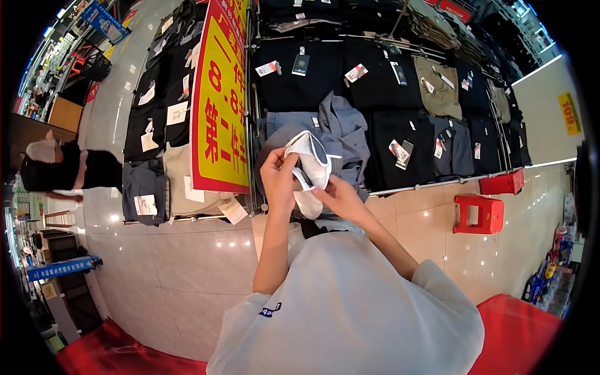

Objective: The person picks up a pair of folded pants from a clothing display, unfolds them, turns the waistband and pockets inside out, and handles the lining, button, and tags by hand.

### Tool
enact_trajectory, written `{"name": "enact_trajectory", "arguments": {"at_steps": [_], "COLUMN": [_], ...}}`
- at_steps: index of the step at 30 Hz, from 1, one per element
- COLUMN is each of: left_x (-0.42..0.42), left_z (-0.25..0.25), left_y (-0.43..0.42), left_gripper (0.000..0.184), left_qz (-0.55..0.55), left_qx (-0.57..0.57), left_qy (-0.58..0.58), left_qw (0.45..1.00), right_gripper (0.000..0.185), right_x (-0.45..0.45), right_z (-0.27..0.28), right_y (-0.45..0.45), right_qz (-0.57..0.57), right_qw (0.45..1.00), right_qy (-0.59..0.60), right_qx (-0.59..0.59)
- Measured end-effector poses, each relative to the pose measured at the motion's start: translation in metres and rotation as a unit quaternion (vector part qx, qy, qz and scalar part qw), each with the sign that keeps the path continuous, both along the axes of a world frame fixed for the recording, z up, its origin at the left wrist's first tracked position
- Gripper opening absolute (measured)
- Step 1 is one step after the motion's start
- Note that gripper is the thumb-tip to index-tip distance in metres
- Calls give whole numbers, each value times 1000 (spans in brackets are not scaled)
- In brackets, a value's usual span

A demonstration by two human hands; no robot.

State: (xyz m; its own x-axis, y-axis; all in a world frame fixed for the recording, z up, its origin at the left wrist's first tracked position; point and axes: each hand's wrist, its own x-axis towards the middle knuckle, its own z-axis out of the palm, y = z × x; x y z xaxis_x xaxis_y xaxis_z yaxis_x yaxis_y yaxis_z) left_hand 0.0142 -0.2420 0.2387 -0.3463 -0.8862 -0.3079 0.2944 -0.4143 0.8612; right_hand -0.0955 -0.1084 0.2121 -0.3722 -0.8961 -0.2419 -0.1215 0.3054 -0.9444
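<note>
A pair of blue-grey trousers (344, 128) lies loosely bunched at the front edge of the display, in front of my body. My left hand (279, 178) pinches the white lining (310, 164), which seems to belong to these trousers, at its left side. On the lower right side, my right hand (340, 197) grips the same white cloth with closed fingers. The lining stands up in a curved loop between both hands, with a dark patch near its top. Some of the fingertips are hidden by the fabric.
Folded dark trousers (400, 150) with tags fill the rack, beside khaki ones (437, 87). A yellow and red sign (219, 100) stands upright left of my hands. A red stool (478, 214) is on the floor at right. Another person (75, 164) is at far left.
</note>
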Motion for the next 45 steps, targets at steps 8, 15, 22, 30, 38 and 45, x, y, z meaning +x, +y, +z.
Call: {"name": "enact_trajectory", "arguments": {"at_steps": [8,15,22,30,38,45], "left_x": [5,8,12,22,28,26], "left_z": [12,-23,-22,-38,-27,-19], "left_y": [5,5,21,35,18,8], "left_gripper": [20,30,51,22,25,23], "left_qz": [-58,-84,-153,-133,-89,-52], "left_qx": [-56,-201,-372,-347,-184,-145], "left_qy": [-44,-123,-229,-289,-96,-63], "left_qw": [996,968,886,882,974,986], "right_gripper": [24,30,33,42,53,69], "right_x": [-24,-52,-64,-94,-89,-74], "right_z": [9,35,44,20,16,26], "right_y": [-8,-3,-1,12,33,41], "right_qz": [-154,-136,-113,-52,-51,-86], "right_qw": [933,876,834,723,790,916], "right_qy": [-290,-414,-488,-624,-538,-352], "right_qx": [-148,-209,-234,-291,-290,-171]}}
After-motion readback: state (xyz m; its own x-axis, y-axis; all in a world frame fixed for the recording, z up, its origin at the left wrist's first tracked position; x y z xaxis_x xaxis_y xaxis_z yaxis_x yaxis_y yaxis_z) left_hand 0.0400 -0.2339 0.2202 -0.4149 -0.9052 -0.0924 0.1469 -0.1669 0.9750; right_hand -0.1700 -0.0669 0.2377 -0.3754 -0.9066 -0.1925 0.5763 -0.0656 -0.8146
